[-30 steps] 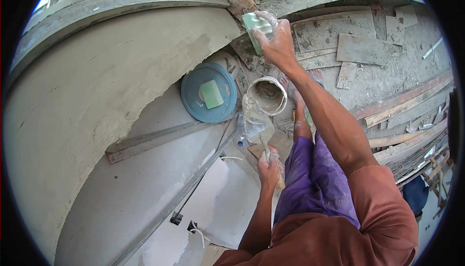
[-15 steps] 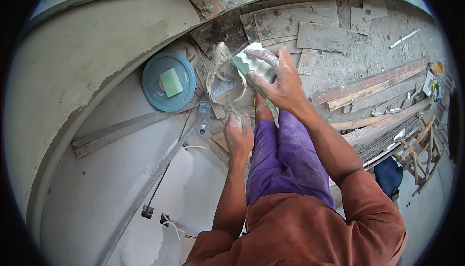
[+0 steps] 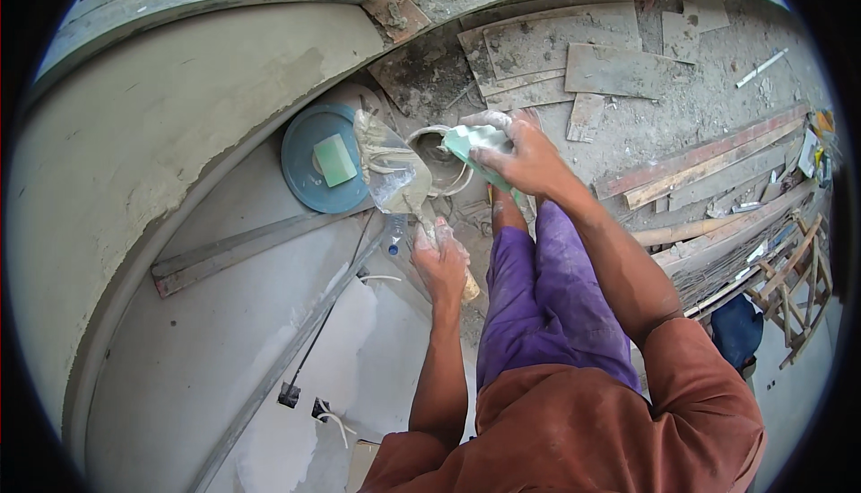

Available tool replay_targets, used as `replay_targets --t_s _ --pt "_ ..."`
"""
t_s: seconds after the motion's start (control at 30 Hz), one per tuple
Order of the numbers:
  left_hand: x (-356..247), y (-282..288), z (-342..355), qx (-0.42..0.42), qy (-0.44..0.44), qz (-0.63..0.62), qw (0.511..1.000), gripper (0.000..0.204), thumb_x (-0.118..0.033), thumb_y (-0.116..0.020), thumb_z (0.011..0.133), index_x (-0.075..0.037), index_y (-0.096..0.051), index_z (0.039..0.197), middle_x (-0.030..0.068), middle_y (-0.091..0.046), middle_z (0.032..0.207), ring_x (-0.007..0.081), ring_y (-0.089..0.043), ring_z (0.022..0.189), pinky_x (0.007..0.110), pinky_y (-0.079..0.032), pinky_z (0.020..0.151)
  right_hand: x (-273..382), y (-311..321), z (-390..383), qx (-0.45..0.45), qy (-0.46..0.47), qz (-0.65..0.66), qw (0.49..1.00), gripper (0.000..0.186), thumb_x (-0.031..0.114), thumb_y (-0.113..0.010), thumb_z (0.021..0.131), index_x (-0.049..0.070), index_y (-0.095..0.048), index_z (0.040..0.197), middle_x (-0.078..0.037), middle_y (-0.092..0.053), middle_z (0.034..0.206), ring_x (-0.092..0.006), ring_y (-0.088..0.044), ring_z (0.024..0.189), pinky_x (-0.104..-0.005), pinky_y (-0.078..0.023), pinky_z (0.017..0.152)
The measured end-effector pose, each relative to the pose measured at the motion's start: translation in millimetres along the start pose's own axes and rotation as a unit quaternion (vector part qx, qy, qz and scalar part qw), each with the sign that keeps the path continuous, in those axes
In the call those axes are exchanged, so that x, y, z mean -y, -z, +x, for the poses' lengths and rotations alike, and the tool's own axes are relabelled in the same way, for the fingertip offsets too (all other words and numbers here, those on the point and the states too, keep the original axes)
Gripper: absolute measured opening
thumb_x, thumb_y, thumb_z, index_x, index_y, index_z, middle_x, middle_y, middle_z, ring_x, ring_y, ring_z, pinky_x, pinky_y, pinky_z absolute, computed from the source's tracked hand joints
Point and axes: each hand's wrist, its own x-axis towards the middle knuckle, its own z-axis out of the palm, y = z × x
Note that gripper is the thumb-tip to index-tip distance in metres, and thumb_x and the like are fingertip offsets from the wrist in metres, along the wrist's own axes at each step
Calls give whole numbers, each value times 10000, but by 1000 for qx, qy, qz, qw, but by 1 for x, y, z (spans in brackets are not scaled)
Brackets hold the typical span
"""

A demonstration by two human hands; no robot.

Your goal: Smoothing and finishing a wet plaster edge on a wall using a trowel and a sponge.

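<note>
My right hand (image 3: 525, 157) grips a pale green block (image 3: 475, 146) with white ridges along it, held over the right part of a whitish bucket (image 3: 452, 188). My left hand (image 3: 439, 264) is closed round a trowel, whose paste-smeared blade (image 3: 395, 174) tilts between the bucket and a blue round lid (image 3: 309, 179). Another green block (image 3: 334, 161) lies on the lid, partly beside the blade. A plastic bottle (image 3: 395, 235) is partly hidden under the trowel. Both hands are dusted with white.
A curved plastered wall (image 3: 179, 98) arches along the left, with rubble on the ledge above. Flat boards (image 3: 614, 71) and long planks (image 3: 700, 157) lie at right, beside a wooden frame (image 3: 789, 287). A metal bar (image 3: 224, 246) and cables (image 3: 332, 421) lie at lower left.
My right hand came down from the wall's edge to over the bucket with the block. The trowel blade rose from below the bucket, then shifted left toward the lid. The view has shifted.
</note>
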Motion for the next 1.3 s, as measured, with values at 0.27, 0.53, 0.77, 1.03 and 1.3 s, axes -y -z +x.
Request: replay_targets --t_s 0.27,0.53,0.77,1.03,1.3 --pt "83 5 -36 1 177 -212 961 255 -233 -493 1040 -44 -506 870 29 -499 677 111 -473 458 266 -396 409 6 -36 81 20 92 623 776 520 246 -655 943 136 -495 1425 -114 -558 1228 -174 -547 1129 -308 -459 956" --pt "165 -10 -86 79 306 -253 914 215 -214 -497 1033 -64 -539 884 34 -536 729 109 -484 480 268 -415 433 37 -70 126 -147 201 437 864 490 173 -672 924 118 -541 1393 -94 -536 1324 -207 -531 1208 -349 -412 1054" --pt "176 -34 -73 107 311 -362 872 235 -260 -459 1038 -83 -511 891 34 -543 841 95 -479 539 250 -420 471 48 -80 141 -213 238 422 849 467 211 -697 881 187 -604 1338 -144 -538 1246 -296 -543 1173 -379 -417 1038" --pt "168 -65 -66 101 296 -305 900 221 -253 -501 1033 -68 -530 916 20 -534 797 97 -528 524 257 -447 439 32 -87 146 -321 140 271 897 450 195 -724 838 183 -648 1281 -201 -500 1136 -370 -500 1109 -435 -413 979" --pt "166 -70 -47 139 273 -220 926 236 -255 -512 1033 -57 -528 905 15 -532 734 102 -526 492 264 -457 416 64 -74 137 -338 193 260 884 422 181 -745 815 185 -693 1234 -179 -511 1138 -331 -536 1062 -401 -452 940"
